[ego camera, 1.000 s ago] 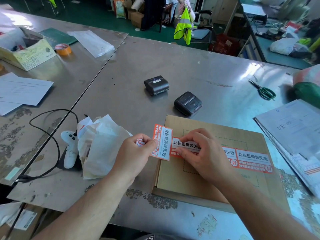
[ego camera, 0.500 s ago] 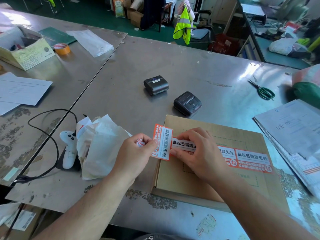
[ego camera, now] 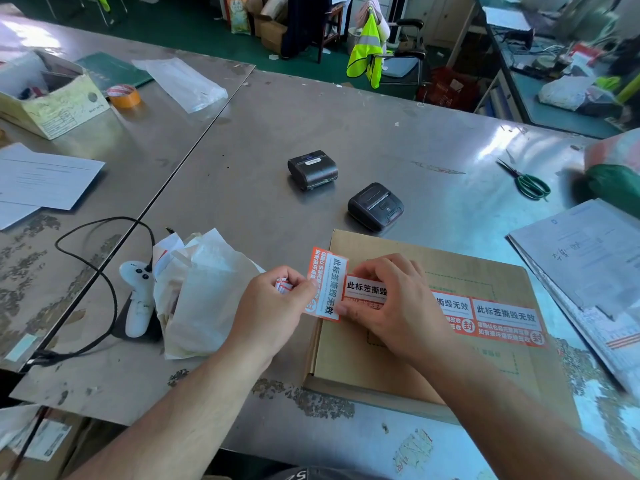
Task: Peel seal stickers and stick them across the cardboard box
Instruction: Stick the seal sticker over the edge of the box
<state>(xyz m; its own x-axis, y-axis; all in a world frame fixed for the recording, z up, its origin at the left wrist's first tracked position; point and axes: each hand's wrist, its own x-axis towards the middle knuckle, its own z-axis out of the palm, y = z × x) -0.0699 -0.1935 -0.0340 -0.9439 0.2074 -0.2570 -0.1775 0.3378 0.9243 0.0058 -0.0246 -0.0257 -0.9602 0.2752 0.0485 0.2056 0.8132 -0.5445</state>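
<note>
The cardboard box (ego camera: 394, 252) lay flat on the desk (ego camera: 263, 161), directly in front of the person and a little to the right. A row of laid stickers (ego camera: 502, 318) ran left to right across the box top. The right hand (ego camera: 394, 306) sat over the row's left end, fingers bent. Its thumb and forefinger pinched the end sticker (ego camera: 365, 289) across its width, close to the box's left edge.

The left hand (ego camera: 273, 306) hovered just off that edge and pinched a loose sticker (ego camera: 327, 284) by its lower part, with a small crumpled scrap (ego camera: 284, 285) tucked in the same grip. The loose sticker's long axis pointed away from the person, crosswise to the row. Its right side met or overlapped the end sticker, though which could not be told.

The left hand was clearly the nearer one to it. Judging by that, the loose sticker would probably need a quarter turn to carry the row on, or could go down as it stood over the box's left edge. A heap of peeled backing paper (ego camera: 207, 289) lay just beside the left hand.
</note>
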